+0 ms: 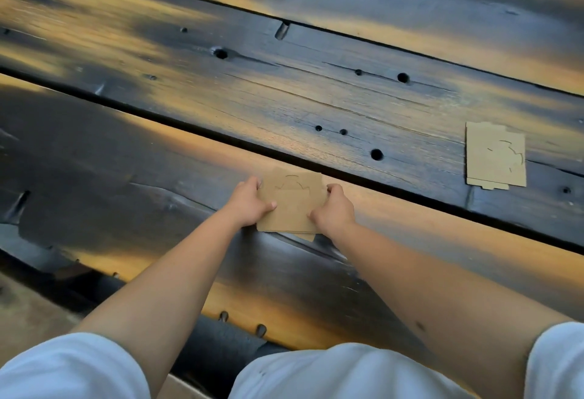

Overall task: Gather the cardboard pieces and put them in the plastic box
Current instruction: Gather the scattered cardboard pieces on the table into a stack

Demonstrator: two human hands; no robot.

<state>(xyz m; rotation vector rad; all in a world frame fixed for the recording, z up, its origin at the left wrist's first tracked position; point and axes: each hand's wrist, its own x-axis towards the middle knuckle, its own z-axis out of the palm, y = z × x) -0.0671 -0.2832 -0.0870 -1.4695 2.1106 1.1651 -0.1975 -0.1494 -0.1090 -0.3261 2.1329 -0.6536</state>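
a small stack of cardboard pieces (294, 205) is gripped at mid-frame by the left hand (249, 202) and right hand (333, 210) on the wooden table (158, 152); another cardboard pile (495, 156) is seen at right.

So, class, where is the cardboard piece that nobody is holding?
In the head view, the loose cardboard piece lies flat on the wooden table, far right, apart from the stack both hands grip.

Head camera looks steeply down, close over the wooden table (316, 98).
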